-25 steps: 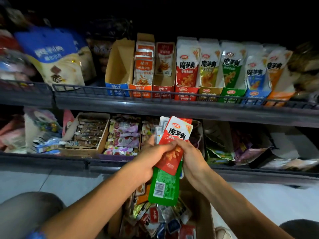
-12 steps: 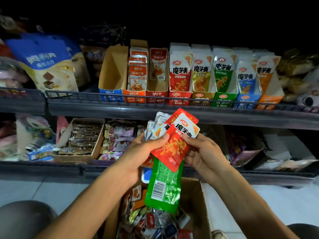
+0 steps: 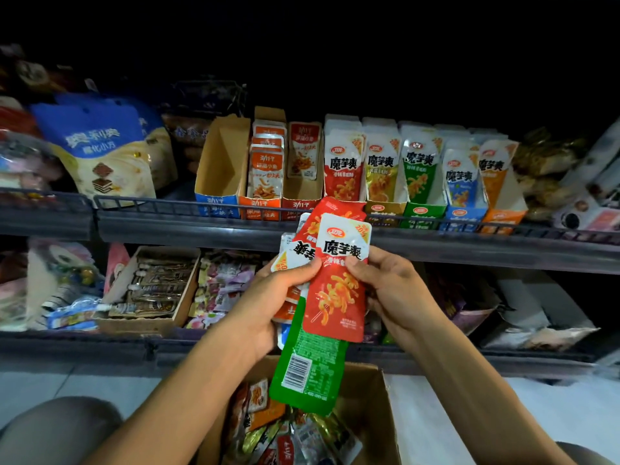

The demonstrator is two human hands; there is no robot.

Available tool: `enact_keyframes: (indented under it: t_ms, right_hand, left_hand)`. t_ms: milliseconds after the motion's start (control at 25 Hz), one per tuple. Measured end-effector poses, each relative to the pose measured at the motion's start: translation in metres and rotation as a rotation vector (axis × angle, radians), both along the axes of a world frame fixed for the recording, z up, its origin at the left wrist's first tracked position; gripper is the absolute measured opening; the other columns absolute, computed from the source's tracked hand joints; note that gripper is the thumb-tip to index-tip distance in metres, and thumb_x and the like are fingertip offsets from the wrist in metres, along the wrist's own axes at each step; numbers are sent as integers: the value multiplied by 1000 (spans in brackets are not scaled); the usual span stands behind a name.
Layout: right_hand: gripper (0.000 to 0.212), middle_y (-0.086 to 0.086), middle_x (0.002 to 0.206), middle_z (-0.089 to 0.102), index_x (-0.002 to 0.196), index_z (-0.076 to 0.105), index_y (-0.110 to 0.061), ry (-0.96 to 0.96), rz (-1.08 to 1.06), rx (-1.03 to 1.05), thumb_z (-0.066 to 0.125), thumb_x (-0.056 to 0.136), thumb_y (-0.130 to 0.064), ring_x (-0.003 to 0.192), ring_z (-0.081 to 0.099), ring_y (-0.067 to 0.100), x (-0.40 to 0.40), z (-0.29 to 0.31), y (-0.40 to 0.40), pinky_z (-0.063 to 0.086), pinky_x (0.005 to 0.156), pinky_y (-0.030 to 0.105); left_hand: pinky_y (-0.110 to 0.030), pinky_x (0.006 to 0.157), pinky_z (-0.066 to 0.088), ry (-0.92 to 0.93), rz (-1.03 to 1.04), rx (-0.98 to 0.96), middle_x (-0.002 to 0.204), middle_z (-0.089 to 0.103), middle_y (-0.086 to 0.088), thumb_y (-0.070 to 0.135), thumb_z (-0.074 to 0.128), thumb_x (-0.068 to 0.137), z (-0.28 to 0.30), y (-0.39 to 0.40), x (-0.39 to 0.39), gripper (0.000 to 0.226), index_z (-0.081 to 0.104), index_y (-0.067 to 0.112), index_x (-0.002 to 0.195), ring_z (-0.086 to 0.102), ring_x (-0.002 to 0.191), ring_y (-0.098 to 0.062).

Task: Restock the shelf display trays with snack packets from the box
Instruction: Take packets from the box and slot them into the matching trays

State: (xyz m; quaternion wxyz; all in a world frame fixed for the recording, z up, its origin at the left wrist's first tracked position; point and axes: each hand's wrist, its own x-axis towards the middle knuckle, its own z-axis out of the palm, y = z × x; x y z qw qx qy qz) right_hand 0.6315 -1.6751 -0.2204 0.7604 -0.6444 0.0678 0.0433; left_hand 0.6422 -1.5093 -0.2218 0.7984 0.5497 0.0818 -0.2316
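Observation:
My left hand (image 3: 271,307) grips a fanned bunch of snack packets; a green packet (image 3: 308,374) hangs lowest with its barcode side showing. My right hand (image 3: 391,290) pinches the front red packet (image 3: 339,290) of that bunch at its right edge, and the left thumb lies on its left edge. Below stands the open cardboard box (image 3: 372,397) with several loose packets. On the upper shelf a row of display trays holds upright packets: a red tray (image 3: 342,162), a yellow tray (image 3: 380,169), a green tray (image 3: 419,209), a blue tray (image 3: 464,214), an orange tray (image 3: 501,216).
An empty blue-fronted tray (image 3: 218,172) stands left of two orange-red trays (image 3: 265,169) on the upper shelf. A wire rail (image 3: 167,204) runs along that shelf's front. The lower shelf carries a brown carton (image 3: 151,286) and mixed bags. Large blue bags (image 3: 97,146) sit upper left.
Both hands have risen with the bunch toward the upper shelf rail. The front red packet has turned from tilted to nearly upright, its label facing me.

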Motion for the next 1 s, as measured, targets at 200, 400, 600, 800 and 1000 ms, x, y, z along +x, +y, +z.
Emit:
enact_keyframes:
  t_ms: [200, 400, 600, 800, 1000]
  right_hand:
    - [11, 2, 89, 75, 100, 69, -14, 14, -128, 57, 64, 91, -18, 69, 68, 10, 18, 6, -3, 52, 60, 25]
    - [3, -6, 66, 59, 91, 62, -20, -117, -362, -132, 62, 94, -22, 49, 48, 4, 61, 44, -28, 39, 44, 21]
    - [7, 0, 80, 59, 105, 56, -18, -385, -449, -412, 53, 99, -17, 56, 51, 6, 125, 96, -35, 44, 44, 16]
    - [20, -6, 97, 65, 118, 56, -17, -389, -348, -589, 56, 98, -21, 77, 61, 1, 156, 93, -28, 51, 57, 13]
    - [14, -6, 89, 68, 110, 57, -14, -398, -354, -442, 57, 97, -19, 69, 65, 0, 164, 90, -15, 52, 57, 14]
  left_hand:
    - [-30, 53, 58, -20, 67, -58, 89, 78, -10, 23, 72, 86, 10, -1, 10, 27, 67, 15, 111, 73, 67, -22]
    - [-29, 49, 57, -140, 187, -25, 91, 78, -9, 17, 73, 87, 32, 11, 40, 29, 65, 16, 115, 76, 70, -20]
    - [-34, 55, 60, -153, 268, -100, 90, 78, -8, 18, 72, 88, 39, 17, 59, 32, 63, 17, 118, 76, 73, -23]
    - [-39, 67, 62, -182, 287, -110, 97, 78, -7, 18, 72, 88, 41, 18, 65, 32, 64, 19, 119, 76, 85, -26]
    - [-41, 73, 62, -181, 317, -118, 99, 78, -6, 18, 73, 88, 39, 19, 69, 31, 64, 20, 117, 76, 89, -26]
